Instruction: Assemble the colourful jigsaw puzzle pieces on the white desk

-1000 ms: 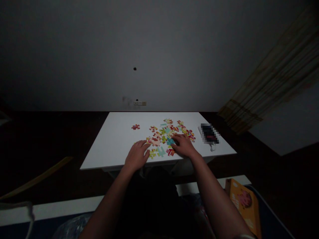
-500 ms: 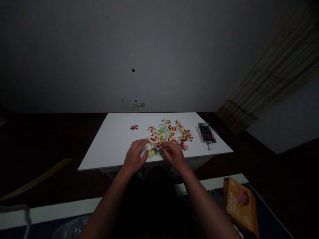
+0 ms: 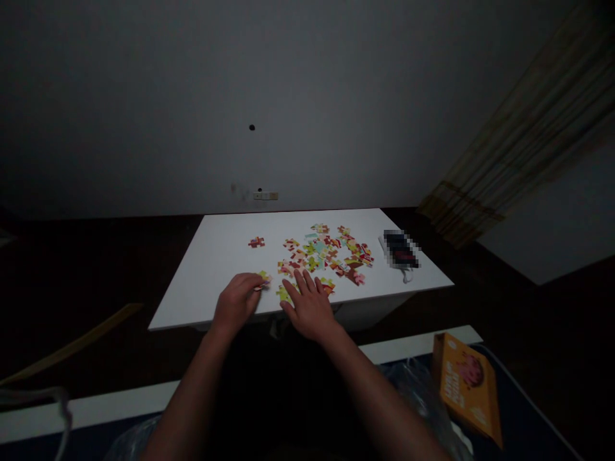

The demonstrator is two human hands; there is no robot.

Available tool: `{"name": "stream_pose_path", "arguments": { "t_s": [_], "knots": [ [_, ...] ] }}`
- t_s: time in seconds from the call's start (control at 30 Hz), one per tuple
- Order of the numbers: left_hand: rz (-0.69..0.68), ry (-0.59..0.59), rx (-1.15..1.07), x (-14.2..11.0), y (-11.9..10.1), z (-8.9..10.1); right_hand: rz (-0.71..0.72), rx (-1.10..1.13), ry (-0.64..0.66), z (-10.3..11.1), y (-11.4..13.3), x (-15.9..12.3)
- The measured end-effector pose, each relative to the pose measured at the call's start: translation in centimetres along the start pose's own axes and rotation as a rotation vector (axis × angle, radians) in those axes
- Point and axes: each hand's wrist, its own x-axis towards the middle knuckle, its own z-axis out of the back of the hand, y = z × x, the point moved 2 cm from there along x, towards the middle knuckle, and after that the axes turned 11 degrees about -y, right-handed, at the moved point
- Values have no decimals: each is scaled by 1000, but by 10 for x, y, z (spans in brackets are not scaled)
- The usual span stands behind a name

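My left hand is closed at the near side of the table, its fingertips pinching a small puzzle piece with pale and yellow-green colours. My right hand lies spread and flat over the near edge of the puzzle pieces, covering some of them. Yellow-green pieces show beside its thumb. The loose pieces, in red, pink, green and pale blue, form a scattered heap beyond my hands. One small red cluster lies apart, farther back on the left.
The white table stands near a grey wall. At its right lies a blurred-out dark device with a white strap. An orange puzzle box rests on the blue seat at lower right, beside clear plastic. A curtain hangs at right.
My left hand has moved left and toward me, away from the heap, with a piece in its fingers. My right hand has gone from a pinch to lying spread, shifted left.
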Motion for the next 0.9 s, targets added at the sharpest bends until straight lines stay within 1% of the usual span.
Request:
{"name": "stream_pose_path", "arguments": {
  "t_s": [0.07,0.17,0.27,0.33,0.4,0.53,0.6,0.67,0.77,0.83,0.9],
  "knots": [
    [-7,16,43,0,11,6,-19,-18,62,-2,-6,7],
    [-24,34,105,-3,25,13,-37,-37,152,0,-20,23],
    [-25,35,142,-11,31,19,-57,-89,228,4,-33,36],
    [-5,54,164,-16,30,21,-39,-119,228,5,-37,39],
    [43,85,190,-18,27,22,-6,-132,174,6,-37,42],
    [215,109,196,-13,23,22,55,-94,12,5,-27,57],
    [282,117,199,-10,23,21,90,-61,-18,3,-16,71],
    [315,126,206,-9,24,20,139,-35,3,-4,-3,84],
    [331,112,204,-11,25,19,235,-9,104,-22,15,96],
    [340,103,193,-11,25,18,261,-17,177,-33,19,97],
    [347,109,180,-11,26,18,219,-54,208,-39,13,97]
  ]
}}
